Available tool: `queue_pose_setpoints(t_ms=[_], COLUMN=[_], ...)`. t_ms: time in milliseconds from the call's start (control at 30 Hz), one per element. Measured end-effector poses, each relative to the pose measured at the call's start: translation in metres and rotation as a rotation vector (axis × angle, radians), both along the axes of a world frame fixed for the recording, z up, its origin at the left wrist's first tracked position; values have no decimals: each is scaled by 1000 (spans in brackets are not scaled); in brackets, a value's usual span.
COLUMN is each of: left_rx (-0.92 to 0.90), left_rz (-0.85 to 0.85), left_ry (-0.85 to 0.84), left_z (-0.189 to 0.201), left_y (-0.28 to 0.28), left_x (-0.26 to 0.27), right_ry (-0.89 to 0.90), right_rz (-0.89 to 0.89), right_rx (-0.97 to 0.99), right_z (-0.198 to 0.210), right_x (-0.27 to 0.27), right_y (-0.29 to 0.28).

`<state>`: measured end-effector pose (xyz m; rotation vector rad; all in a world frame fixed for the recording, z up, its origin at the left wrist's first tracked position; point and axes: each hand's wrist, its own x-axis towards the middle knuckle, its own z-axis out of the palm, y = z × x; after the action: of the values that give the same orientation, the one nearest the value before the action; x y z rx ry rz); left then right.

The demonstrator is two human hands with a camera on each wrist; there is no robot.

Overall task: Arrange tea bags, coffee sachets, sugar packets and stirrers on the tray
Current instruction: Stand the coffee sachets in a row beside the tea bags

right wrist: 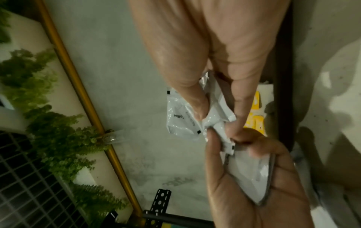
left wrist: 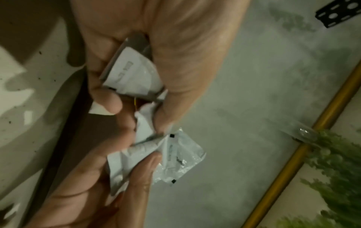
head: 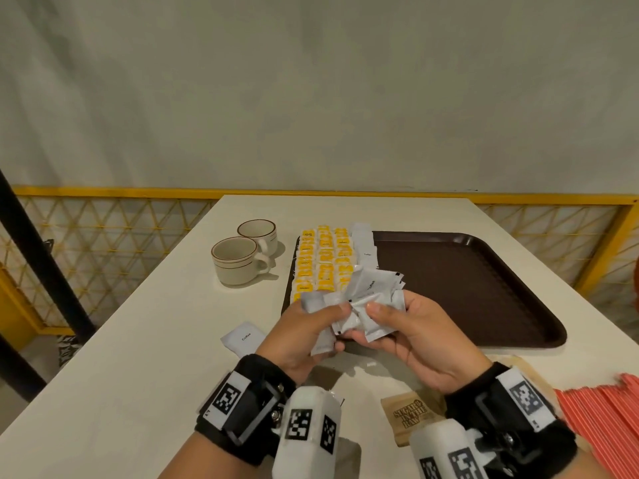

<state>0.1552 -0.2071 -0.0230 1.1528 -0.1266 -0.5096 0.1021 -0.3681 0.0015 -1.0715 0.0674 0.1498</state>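
Coffee sachets point(head: 359, 305) bunching in both my hands, just above the tray's near-left corner.

I'm pinching the white bundle with my left hand point(head: 304, 330) and my right hand point(head: 411, 330), fingers curled round it; I should be peeling off one at a time, squaring edges. "Sugar in the Raw" packet point(head: 411, 418) is lying at the table's near edge, a "Coffee" sachet point(head: 241, 337) loose left of the tray point(head: 484, 288), yellow tea bags point(head: 321, 257) filling its left side.
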Motion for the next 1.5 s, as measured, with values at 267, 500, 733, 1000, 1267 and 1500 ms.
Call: queue_pose_setpoints(t_ms=[267, 500, 733, 1000, 1267, 1500], left_rx=[164, 146, -85, -379, -463, -612], left_rz=[-344, -433, -422, -7, 117, 193], left_ry=[71, -16, 46, 222, 322, 298], left_z=[-6, -5, 1, 7, 6, 9], left_y=[3, 4, 6, -2, -1, 2], left_x=[8, -1, -2, 3, 8, 7], right_ry=[41, 14, 10, 78, 142, 171], right_rz=[178, 202, 102, -13, 54, 75], right_rx=[-184, -269, -162, -58, 38, 47], right_z=[8, 10, 8, 6, 1, 1], right_x=[-5, -6, -2, 3, 2, 1], right_y=[-7, -11, -16, -14, -3, -1])
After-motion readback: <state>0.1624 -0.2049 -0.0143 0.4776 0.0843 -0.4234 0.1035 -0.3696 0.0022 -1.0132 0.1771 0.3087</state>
